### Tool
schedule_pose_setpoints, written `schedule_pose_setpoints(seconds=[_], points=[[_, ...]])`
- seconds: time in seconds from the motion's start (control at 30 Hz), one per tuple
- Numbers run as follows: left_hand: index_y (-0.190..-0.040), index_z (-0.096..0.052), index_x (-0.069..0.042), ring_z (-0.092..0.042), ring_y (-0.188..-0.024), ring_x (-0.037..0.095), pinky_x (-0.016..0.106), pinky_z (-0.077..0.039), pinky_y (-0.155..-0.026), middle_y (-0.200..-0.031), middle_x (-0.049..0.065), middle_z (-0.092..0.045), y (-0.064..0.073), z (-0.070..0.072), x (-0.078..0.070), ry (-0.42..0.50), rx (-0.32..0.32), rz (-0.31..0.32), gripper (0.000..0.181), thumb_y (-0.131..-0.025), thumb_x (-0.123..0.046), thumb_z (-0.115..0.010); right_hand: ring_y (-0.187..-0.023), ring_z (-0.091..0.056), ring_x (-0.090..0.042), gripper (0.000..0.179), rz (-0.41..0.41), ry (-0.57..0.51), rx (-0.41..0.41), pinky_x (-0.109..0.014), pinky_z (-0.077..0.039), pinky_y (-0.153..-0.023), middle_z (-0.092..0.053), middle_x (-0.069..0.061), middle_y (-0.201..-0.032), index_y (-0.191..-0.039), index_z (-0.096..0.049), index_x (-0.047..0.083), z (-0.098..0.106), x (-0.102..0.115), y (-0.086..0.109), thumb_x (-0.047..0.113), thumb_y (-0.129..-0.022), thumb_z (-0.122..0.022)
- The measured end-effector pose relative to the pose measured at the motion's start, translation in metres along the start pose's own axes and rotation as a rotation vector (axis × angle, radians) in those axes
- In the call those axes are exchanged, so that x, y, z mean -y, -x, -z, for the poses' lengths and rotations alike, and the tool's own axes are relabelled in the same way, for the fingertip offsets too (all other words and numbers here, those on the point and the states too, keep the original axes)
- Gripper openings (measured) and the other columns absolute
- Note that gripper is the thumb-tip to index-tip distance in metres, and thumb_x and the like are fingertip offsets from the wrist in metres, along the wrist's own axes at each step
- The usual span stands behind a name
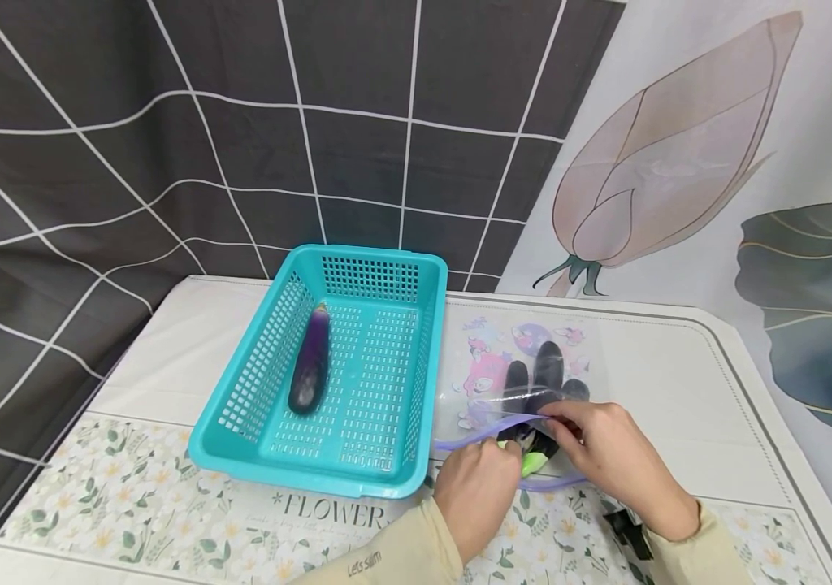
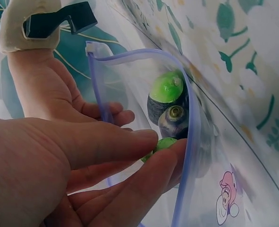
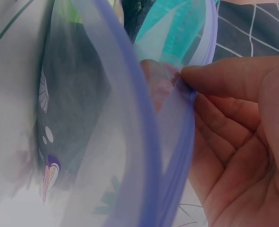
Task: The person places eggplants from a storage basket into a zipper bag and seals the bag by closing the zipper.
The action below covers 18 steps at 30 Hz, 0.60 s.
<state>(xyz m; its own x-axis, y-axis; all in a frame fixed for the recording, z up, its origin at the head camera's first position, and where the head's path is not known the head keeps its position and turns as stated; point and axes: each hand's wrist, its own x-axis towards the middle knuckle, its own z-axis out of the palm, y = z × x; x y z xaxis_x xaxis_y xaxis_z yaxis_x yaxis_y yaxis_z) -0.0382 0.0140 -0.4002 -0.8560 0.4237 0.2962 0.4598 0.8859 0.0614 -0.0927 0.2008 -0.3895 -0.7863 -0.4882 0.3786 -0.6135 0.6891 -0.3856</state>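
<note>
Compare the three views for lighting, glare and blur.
Head: bright, with pale glare streaks on the clear bag; left wrist: dimmer, with a shiny highlight on the green eggplant cap; right wrist: near purple bag edge blurred, right hand sharper.

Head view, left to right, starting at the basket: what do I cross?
Turquoise basket with one eggplant inside → left grip → right grip → leaf print on the backdrop. The zip bag overlaps both grips, so it's left out.
</note>
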Motion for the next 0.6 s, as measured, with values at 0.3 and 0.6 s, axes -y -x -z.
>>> schedule_pose_setpoints(seconds=[0.3,0.6], points=[[-0.082,-0.072,-0.011,-0.059,-0.05,0.012,0.026,-0.045,-0.041,-0.063,0.003,-0.062,-0.0011,-0.0019,-0.0002,-0.018,0.004,0.008,0.004,-0.085,-0.011,-0.074,-0.055,-0.039,0.007,0.016,0.002,0.004,-0.005,-0.019,-0.037,-0.048,-0.066,0.013,-0.074,-0.093,-0.076,0.014,-0.0001,0.0,-0.0005,0.0,-0.083,-0.077],[-0.079,-0.074,-0.014,-0.059,-0.051,0.012,0.027,-0.046,-0.043,-0.062,0.002,-0.062,-0.0019,-0.0055,-0.0016,-0.042,0.001,0.003,0.005,-0.084,-0.011,-0.073,-0.055,-0.04,0.007,0.017,-0.003,0.005,-0.009,-0.019,-0.037,-0.049,-0.066,0.012,-0.075,-0.093,-0.076,0.014,-0.0005,0.0002,-0.0004,0.0,-0.083,-0.077]])
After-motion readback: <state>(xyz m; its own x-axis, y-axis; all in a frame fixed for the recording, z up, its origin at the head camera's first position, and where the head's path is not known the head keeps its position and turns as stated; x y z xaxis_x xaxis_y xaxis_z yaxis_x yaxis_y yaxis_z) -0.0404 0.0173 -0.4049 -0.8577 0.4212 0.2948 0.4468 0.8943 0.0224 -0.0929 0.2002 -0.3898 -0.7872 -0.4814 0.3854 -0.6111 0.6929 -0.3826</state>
